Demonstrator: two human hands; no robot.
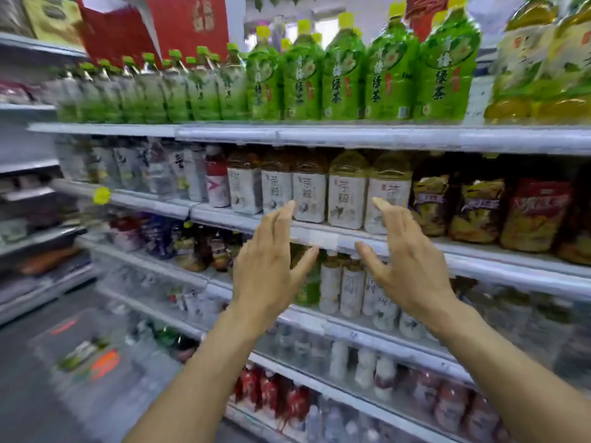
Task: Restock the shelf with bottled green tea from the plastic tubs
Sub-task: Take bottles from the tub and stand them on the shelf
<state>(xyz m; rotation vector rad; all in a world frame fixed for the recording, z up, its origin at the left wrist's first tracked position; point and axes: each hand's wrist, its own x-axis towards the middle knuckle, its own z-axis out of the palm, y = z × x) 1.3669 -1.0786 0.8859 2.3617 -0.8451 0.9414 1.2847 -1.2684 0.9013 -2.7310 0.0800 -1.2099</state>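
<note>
A row of green tea bottles (342, 78) with bright green labels and yellow caps stands on the top shelf (319, 135). My left hand (268, 266) and my right hand (409, 263) are raised side by side in front of the lower shelves, palms facing each other, fingers straight, holding nothing. They hover level with the shelf of white-labelled tea bottles (310, 196), well below the green tea row. A clear plastic tub (86, 359) sits on the floor at lower left, blurred, with something green inside.
Smaller green-capped bottles (153, 91) fill the top shelf's left part and yellow-green bottles (540, 68) its right end. Snack bags (479, 212) sit right of the white-labelled bottles. Lower shelves hold several water and red drink bottles (287, 401). The aisle floor (25, 378) lies at left.
</note>
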